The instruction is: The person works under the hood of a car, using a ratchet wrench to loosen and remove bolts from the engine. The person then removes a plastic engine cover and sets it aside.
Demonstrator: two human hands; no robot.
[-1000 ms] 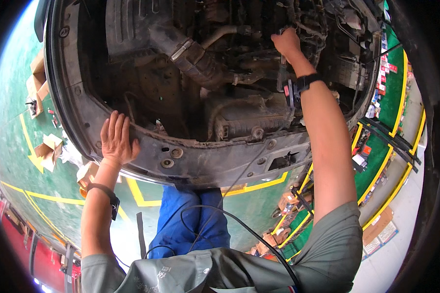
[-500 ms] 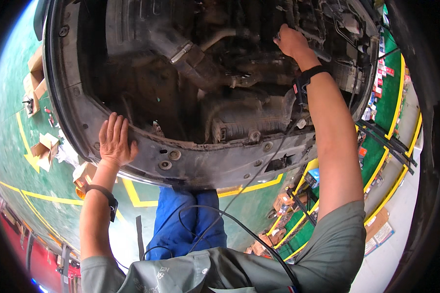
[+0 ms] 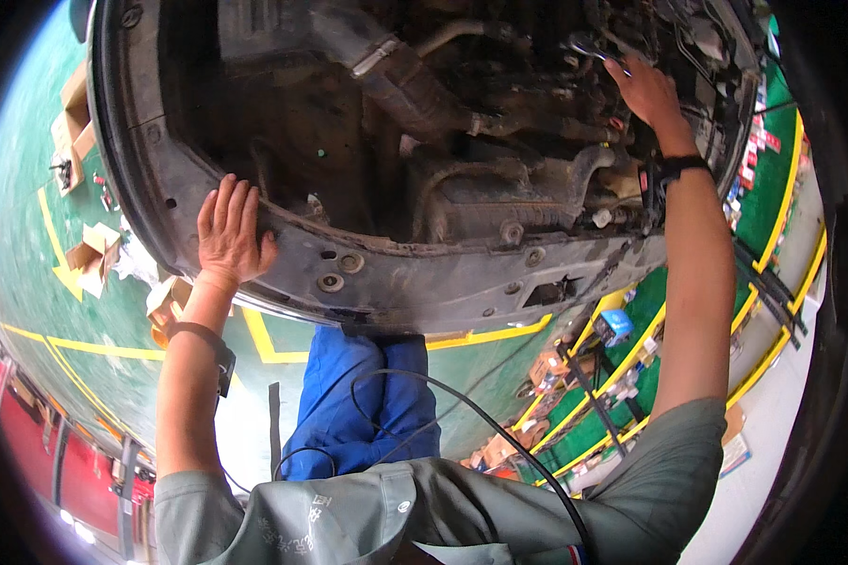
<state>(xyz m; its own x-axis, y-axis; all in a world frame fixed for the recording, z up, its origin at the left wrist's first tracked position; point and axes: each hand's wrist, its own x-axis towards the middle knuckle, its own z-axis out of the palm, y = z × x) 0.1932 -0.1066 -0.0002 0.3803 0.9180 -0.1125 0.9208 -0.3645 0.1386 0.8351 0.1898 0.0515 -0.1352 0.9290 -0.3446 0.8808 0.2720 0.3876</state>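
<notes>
My left hand (image 3: 233,229) lies flat on the dark metal front panel (image 3: 292,299) of a car's engine bay, fingers stretched and close together. Deeper in the bay on the right, my right hand (image 3: 648,92) is closed around a shiny metal wrench (image 3: 589,44). The wrench's head points left, among dark engine parts; what it touches there, I cannot tell. Below and left of my right hand is a dusty, ribbed engine cover (image 3: 499,202). A thick dark pipe with a metal clamp (image 3: 375,58) runs diagonally left of the wrench.
Cardboard boxes (image 3: 92,259) stand on the green floor at the left. A black cable (image 3: 499,428) loops across my front. On the right are a black metal frame (image 3: 768,292), a blue box (image 3: 613,326) and small packages. The car's raised dark hood edges the far right.
My right hand has shifted right within the bay, and the wrench now shows clearly in it. My left hand stays flat on the front panel. The whole view has tilted slightly.
</notes>
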